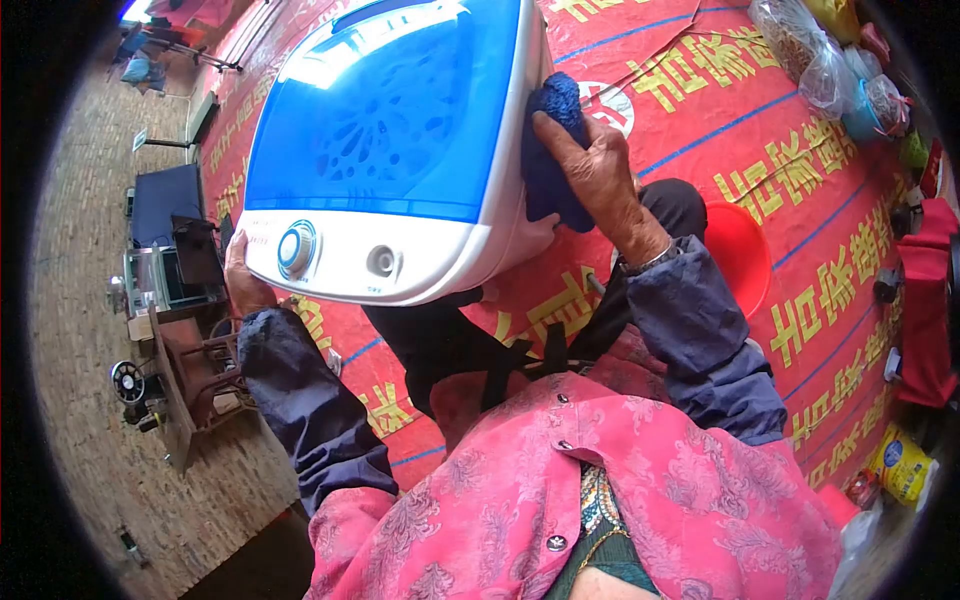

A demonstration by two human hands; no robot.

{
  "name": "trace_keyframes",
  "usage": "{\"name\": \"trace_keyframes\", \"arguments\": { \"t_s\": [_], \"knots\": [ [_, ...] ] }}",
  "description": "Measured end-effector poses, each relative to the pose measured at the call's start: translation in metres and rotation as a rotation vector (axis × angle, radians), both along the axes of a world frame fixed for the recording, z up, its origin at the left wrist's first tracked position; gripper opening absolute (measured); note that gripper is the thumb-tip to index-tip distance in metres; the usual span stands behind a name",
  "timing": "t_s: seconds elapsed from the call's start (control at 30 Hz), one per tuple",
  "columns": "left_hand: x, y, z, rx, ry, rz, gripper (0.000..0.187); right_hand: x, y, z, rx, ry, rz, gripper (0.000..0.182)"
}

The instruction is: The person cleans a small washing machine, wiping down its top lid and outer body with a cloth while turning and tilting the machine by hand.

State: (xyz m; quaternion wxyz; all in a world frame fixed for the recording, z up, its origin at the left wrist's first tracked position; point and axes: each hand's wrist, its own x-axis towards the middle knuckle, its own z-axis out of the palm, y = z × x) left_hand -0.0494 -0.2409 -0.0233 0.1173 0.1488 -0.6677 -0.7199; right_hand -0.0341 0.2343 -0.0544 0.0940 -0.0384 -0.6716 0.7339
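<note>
A small white washing machine with a see-through blue lid is tilted in front of me. Its front panel carries a round dial and a small round socket-like fitting. At the panel's left corner, my left hand grips the machine's edge; some of its fingers are hidden behind the body. On the other side, my right hand holds a dark blue cloth pressed against the white side wall, thumb on top of the fabric.
A red bucket stands by my right forearm. Red sheeting with yellow lettering covers the floor. Plastic bags lie at the upper right, a yellow packet at the lower right. A sewing machine table stands left on brick flooring.
</note>
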Motion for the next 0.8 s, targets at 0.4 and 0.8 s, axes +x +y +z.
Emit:
{"name": "trace_keyframes", "arguments": {
  "t_s": [0.4,0.8],
  "knots": [
    [0.035,-0.076,-0.003,0.025,-0.055,0.073,0.042,0.002,-0.072,0.031,0.189,0.168,0.058,0.041],
    [0.088,-0.236,-0.033,-0.405,-0.201,0.017,0.048,0.003,-0.136,0.037,0.263,0.411,0.151,0.044]
  ]
}}
